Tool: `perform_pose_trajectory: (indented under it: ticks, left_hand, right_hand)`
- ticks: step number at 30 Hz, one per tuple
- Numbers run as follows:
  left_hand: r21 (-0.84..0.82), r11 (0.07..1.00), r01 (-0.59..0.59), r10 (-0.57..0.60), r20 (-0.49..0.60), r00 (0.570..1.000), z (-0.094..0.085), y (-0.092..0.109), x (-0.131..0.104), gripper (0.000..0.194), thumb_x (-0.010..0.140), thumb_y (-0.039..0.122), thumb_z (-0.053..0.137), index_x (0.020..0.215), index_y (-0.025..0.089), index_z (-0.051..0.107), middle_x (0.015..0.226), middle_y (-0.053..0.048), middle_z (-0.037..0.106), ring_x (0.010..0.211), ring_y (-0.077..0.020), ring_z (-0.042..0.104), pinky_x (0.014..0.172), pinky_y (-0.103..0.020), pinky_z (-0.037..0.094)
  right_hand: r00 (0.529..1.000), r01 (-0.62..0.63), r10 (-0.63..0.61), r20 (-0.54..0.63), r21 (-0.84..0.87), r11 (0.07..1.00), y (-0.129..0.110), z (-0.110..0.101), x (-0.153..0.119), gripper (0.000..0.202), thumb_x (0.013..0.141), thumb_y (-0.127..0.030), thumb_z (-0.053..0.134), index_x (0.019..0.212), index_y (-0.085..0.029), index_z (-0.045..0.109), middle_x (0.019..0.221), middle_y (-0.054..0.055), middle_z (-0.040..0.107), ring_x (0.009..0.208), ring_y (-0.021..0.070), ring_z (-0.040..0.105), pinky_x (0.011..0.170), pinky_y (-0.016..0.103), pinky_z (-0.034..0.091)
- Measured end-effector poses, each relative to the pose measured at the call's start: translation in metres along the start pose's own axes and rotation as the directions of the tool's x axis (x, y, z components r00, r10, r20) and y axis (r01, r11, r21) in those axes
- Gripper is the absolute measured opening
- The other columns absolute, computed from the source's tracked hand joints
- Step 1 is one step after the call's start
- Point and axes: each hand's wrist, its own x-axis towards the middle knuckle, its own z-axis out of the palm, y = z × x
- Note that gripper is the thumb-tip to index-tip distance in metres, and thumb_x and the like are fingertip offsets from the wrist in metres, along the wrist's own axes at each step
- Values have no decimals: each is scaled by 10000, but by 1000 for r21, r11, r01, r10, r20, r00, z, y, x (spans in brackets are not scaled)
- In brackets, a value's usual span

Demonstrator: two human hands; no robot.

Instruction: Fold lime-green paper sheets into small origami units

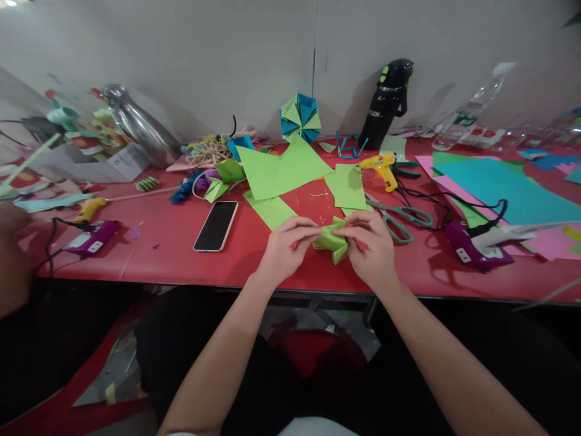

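Between my two hands is a small piece of folded green paper [330,241], held just above the front part of the red table [167,266]. My left hand [288,247] pinches its left end between thumb and fingertips. On the other side, my right hand [373,247] grips the right end, with the fingers partly hiding the folds. Green paper sheets [281,169] lie beyond my hands, and a smaller green piece [349,186] is behind the right one. Grey-handled scissors [402,219] rest beside my right hand.
A phone [216,226] lies to the left. A yellow glue gun [381,168] and a purple power strip [476,245] with cables are on the right. A black bottle [385,106] stands behind, near a blue-green paper ball [300,118]. Another person's arm [13,260] is at far left.
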Motion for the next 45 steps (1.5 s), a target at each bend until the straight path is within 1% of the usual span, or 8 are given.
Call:
perform_pose_trajectory:
  ticks: [9,13,17,21,26,31,35,45]
  left_hand:
    - [-132,979,155,-150,43,988,1,-3,1,129,899,259,681,998,226,756,1091,-78,688,1015,-195,672,855,-345,606]
    - [-239,932,271,-247,128,961,1,-2,1,152,891,310,695,1001,222,750,1054,-70,729,992,-203,694,881,-355,596]
    - [-277,889,365,-341,131,931,4,-1,0,173,883,320,705,1018,222,753,993,-51,758,888,-186,714,810,-320,603]
    - [-285,900,332,-312,114,943,7,-1,0,162,884,274,701,1028,230,763,1023,-45,762,920,-183,716,821,-311,601]
    - [-293,912,286,-257,134,957,6,-1,2,163,899,251,672,1030,236,768,1072,-60,760,974,-199,716,850,-343,604]
    - [-308,918,250,-239,72,968,7,-2,3,113,896,243,675,950,230,774,1064,-72,757,1027,-211,703,888,-368,599]
    - [-350,906,240,-240,44,970,9,-5,1,90,880,259,702,929,212,762,1066,-88,737,1037,-212,692,870,-362,605]
    - [-353,908,225,-231,26,973,12,-8,1,81,870,267,723,917,206,748,1054,-81,714,1001,-193,686,843,-327,604]
  right_hand:
    - [996,-78,78,33,-6,997,-3,-7,-1,289,934,-151,546,1001,-306,780,912,52,531,851,195,590,716,371,539]
    - [977,-198,191,90,79,977,-9,-13,-3,265,953,-184,529,995,-278,773,981,60,641,896,201,640,766,368,552]
    - [933,-346,311,180,217,913,-16,-17,-7,246,982,-241,513,1050,-262,749,1053,52,719,985,214,675,854,375,555]
    - [886,-444,379,269,248,861,-17,-19,-9,254,923,-346,643,1145,-250,719,1069,57,742,928,225,708,831,391,591]
    - [856,-462,343,387,276,843,-14,-21,-7,308,901,-369,683,1193,-276,714,1098,54,755,920,225,735,859,414,606]
    - [851,-420,273,449,268,867,-10,-25,-4,395,852,-368,748,1237,-299,694,1275,52,708,1180,257,661,1037,466,523]
    - [868,-379,279,411,186,907,-8,-24,-3,327,875,-369,723,1198,-317,720,1233,35,727,1193,252,646,1065,476,492]
    - [907,-347,274,320,197,917,-7,-18,-1,190,937,-339,641,1096,-286,730,1124,41,726,1056,210,679,905,348,556]
